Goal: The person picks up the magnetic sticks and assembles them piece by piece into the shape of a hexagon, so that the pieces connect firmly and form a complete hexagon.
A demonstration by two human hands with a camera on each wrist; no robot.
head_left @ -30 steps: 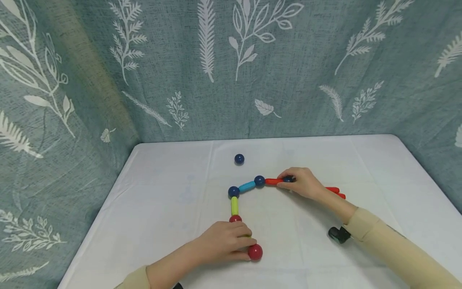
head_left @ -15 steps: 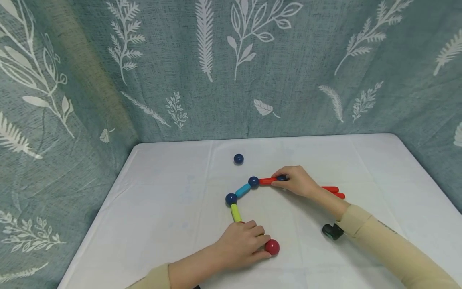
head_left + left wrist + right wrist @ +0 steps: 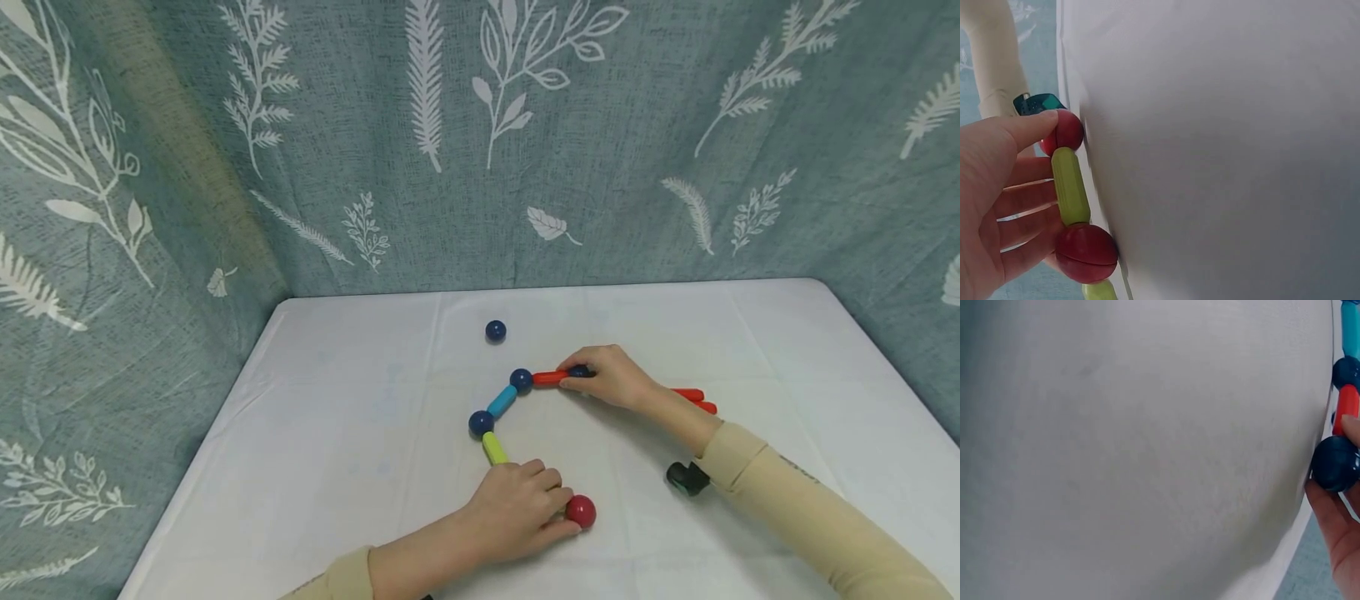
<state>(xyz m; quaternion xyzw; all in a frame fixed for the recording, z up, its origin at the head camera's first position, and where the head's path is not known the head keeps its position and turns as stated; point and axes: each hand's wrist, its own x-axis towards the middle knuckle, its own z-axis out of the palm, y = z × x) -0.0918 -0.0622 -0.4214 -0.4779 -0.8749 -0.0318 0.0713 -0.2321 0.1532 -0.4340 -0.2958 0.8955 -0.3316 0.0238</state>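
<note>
A bent chain of toy building balls and rods lies on the white table, one end in each hand. My left hand (image 3: pixel 517 512) grips the near end, its thumb on a red ball (image 3: pixel 581 512). In the left wrist view, a yellow-green rod (image 3: pixel 1071 187) joins that ball to a second red ball (image 3: pixel 1087 253). Another yellow-green rod (image 3: pixel 495 448) leads to a dark blue ball (image 3: pixel 481 423), then a light blue rod (image 3: pixel 502 402) and another dark blue ball (image 3: pixel 521 381). My right hand (image 3: pixel 615 379) pinches the far end, around a red rod (image 3: pixel 550 378) and end ball (image 3: pixel 1336 464).
A loose dark blue ball (image 3: pixel 496 332) sits behind the chain. Red rods (image 3: pixel 688 393) lie partly hidden beyond the right forearm. A black wrist camera (image 3: pixel 686 478) hangs below the right sleeve. A patterned curtain (image 3: pixel 360 150) surrounds the white-covered table (image 3: pixel 337 375).
My left hand has swung its end of the chain to the right. My right hand has shifted slightly left. The bend at the middle balls has changed into a more curved shape.
</note>
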